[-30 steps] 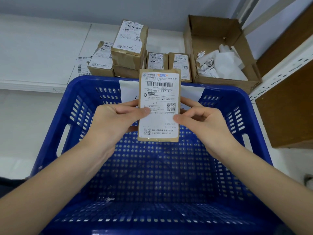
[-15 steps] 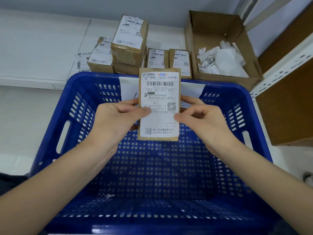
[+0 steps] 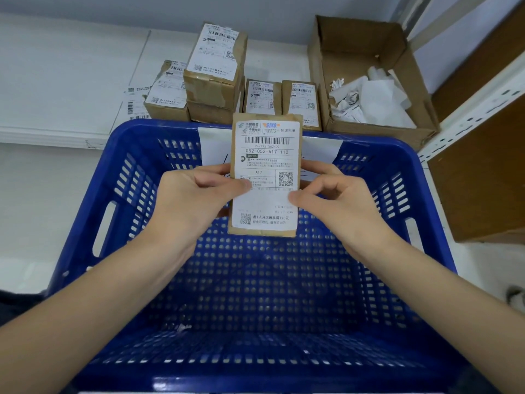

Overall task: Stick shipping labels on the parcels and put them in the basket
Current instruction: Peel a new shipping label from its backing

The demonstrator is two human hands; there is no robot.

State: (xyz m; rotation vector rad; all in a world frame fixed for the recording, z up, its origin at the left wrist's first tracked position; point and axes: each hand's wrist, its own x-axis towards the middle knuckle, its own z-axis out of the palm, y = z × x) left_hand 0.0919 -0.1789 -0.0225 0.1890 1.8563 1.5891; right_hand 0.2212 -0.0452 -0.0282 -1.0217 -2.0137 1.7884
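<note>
Above the basket [image 3: 397,155], labelled parcel [image 3: 265,177] between both hands

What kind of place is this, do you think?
Probably a parcel packing or dispatch area: small brown cardboard parcels with printed shipping labels stacked on the white surface, a blue perforated plastic basket, and an open cardboard box of crumpled label backing paper.

A pale wall [image 3: 85,7] backs a white shelf [image 3: 56,81]; brown panel [image 3: 483,180] at right.

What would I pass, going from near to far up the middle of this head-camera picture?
Blue basket → parcel held by both hands → row of labelled parcels on the white surface behind the basket → grey wall.
</note>
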